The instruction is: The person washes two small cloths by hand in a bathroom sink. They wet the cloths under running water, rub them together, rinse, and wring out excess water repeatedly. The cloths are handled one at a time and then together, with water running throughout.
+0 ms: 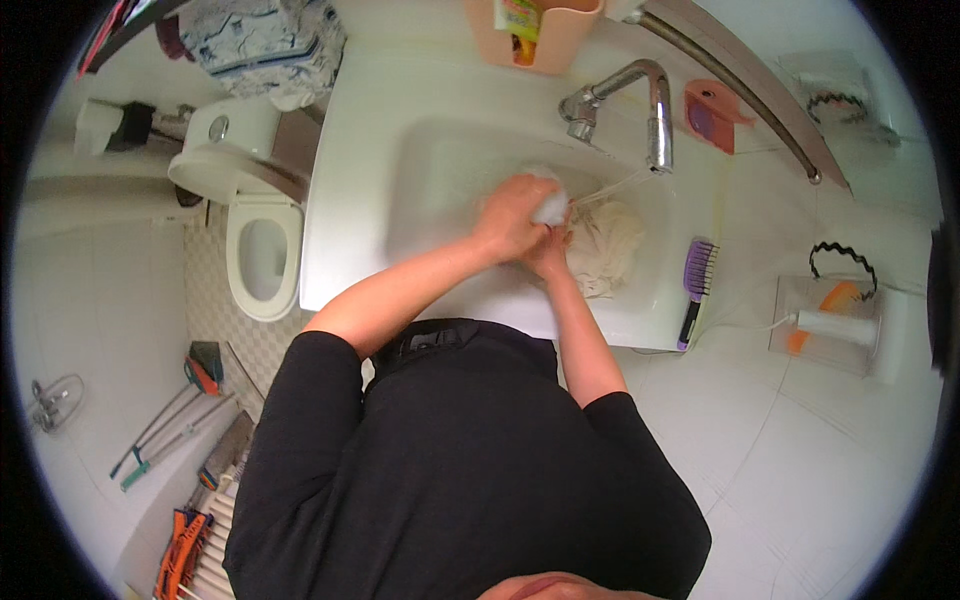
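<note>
Over the white washbasin (pixel 410 180) my two hands are close together, nearly touching. My left hand (pixel 515 215) is closed round a small wet white bundle (pixel 550 205); whether it is cloth or suds-covered soap is unclear. Just below it, my right hand (pixel 547 258) has its fingers curled in against the left hand, and what they grip is hidden. A cream-coloured wet cloth (pixel 608 245) lies crumpled in the basin beside my right hand. From the chrome tap (pixel 658 130) a thin stream of water runs down toward the bundle and cloth.
A purple-and-black hairbrush (pixel 695 290) lies on the right rim. A pink soap dish (pixel 712 115) and a peach container (pixel 540 40) with a tube stand behind the basin. A toilet (pixel 265 255) is at left, with cleaning tools (pixel 175 425) near it.
</note>
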A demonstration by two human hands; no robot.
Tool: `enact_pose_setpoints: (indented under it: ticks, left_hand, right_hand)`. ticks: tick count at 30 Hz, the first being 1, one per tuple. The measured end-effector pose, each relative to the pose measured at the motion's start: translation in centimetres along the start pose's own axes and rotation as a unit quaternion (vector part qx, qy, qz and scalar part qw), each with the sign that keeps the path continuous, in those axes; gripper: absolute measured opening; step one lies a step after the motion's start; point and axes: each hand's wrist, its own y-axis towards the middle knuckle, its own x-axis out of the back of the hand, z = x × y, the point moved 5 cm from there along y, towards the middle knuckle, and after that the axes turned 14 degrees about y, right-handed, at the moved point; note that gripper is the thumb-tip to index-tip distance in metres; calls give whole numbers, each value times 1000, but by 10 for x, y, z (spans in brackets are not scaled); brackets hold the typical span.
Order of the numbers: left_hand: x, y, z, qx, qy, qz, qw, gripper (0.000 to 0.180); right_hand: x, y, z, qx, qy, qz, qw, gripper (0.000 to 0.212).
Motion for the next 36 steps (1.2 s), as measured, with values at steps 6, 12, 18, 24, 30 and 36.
enact_pose_setpoints:
  ticks: [6, 12, 18, 24, 30, 36]
  left_hand:
    - [56, -18, -90, -136, -114, -55, 983, 47]
    - [84, -31, -70, -77, -204, -91, 972, 48]
    - [28, -57, 52, 313, -391, -89, 861, 62]
    - [-11, -64, 41, 440, -727, 93, 519, 52]
    - [4, -41, 72, 372, -801, 22, 468, 41]
    - [16, -34, 67, 406, -765, -31, 500, 31]
  right_hand:
    - [-14, -22, 23, 1, 380, 34, 924, 73]
    - [-18, -21, 58, 89, 442, 60, 891, 55]
    - [-22, 21, 48, 106, 470, 58, 875, 39]
    - [-36, -3, 82, 15, 582, -71, 810, 38]
    - [-2, -6, 71, 144, 11, -52, 988, 88]
    - [-4, -36, 161, 291, -79, -29, 953, 124]
